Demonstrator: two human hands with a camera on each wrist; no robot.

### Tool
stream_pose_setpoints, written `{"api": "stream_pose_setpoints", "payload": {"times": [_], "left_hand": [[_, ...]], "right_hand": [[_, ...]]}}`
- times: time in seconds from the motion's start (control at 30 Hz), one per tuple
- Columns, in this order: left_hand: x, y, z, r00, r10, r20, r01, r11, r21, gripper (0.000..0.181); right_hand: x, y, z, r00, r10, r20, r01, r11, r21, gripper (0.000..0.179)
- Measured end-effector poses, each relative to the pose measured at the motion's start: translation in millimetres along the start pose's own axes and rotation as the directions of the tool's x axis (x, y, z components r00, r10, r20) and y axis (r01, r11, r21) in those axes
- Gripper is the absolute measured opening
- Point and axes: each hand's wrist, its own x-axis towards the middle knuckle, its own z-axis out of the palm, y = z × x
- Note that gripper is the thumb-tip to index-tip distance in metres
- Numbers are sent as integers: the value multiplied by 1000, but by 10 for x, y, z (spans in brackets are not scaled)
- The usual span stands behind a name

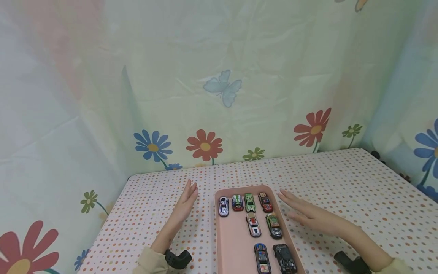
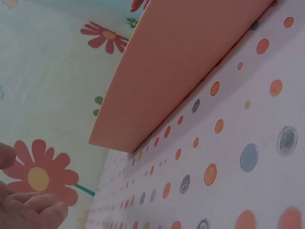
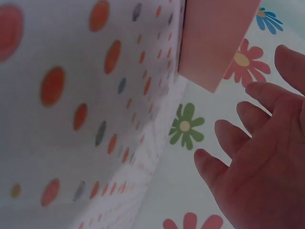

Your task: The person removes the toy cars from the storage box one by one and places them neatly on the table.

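Note:
A pink tray lies on the dotted tablecloth, its near end cut off by the head view's lower edge. Several toy cars stand in it: a white and blue one at the far left corner, a green one along the far side, a black one at the near right. My left hand is held apart from the tray's left side, fingers straight and empty. To the right, my right hand is stretched flat beside the tray's right rim, also holding nothing. In the right wrist view its fingers are spread.
A dotted tablecloth covers the table, which meets a flower-printed curtain at the back. Black straps with devices sit on both wrists. Small dark objects show beyond the table's right edge.

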Motion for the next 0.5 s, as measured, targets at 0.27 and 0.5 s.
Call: {"api": "stream_pose_setpoints", "payload": {"times": [0.27, 0.5], "left_hand": [[25, -31, 107, 999, -40, 22, 41, 997, -60, 64], [35, 23, 161, 998, 11, 69, -4, 996, -95, 54]], "right_hand": [[12, 54, 54, 995, 37, 90, -41, 998, 44, 57], [16, 60, 64, 990, 40, 132, -44, 999, 22, 64]]}}
